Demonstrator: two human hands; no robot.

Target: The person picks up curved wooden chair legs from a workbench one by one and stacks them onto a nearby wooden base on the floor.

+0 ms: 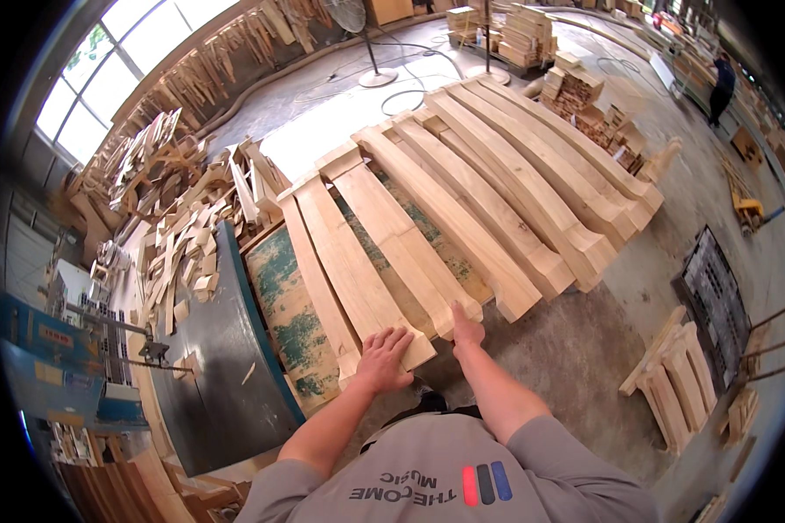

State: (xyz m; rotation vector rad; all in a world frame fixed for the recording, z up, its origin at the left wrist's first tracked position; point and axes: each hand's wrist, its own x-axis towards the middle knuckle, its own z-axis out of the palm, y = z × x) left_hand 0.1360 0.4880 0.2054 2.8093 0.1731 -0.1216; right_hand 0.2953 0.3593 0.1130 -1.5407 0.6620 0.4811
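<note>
Long, shaped pale wooden pieces lie side by side across a worn green tabletop, their near ends pointing toward me. My left hand rests on the near end of one wooden leg, its fingers stretched flat over the top face. At the flared near end of the neighbouring leg, my right hand grips the corner; its thumb shows, and its other fingers are hidden under or behind the wood. Several more legs lie to the right, close together.
A black curved machine surface adjoins the table's left side. Beyond it sits a heap of wood offcuts. A pedestal fan and stacked boards stand far back. At right are a black crate, a wooden stack and a distant person.
</note>
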